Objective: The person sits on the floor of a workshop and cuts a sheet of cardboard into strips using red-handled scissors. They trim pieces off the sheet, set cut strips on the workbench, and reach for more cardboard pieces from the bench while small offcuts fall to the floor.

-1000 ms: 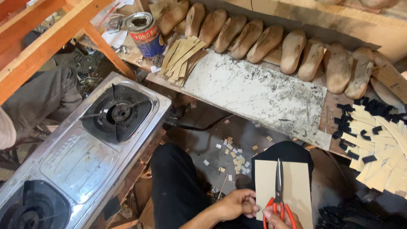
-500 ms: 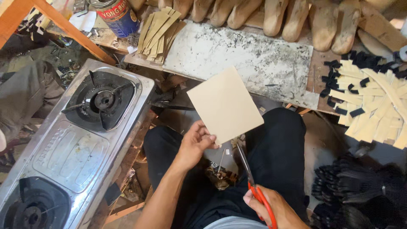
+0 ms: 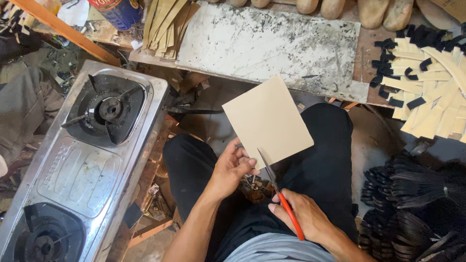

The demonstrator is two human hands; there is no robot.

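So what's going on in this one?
A seated person holds a tan rectangular sheet by its near edge with the left hand. The right hand works red-handled scissors, whose blades meet the sheet's lower edge. A two-burner gas stove sits on the person's left. Ahead lies a scratched white board, with tan strips and stacked black pieces to the right.

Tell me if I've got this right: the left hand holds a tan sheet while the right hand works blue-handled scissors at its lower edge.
Not quite: the head view shows the scissors have red handles, not blue. The left hand does hold the tan sheet, and the right hand cuts at its lower edge.
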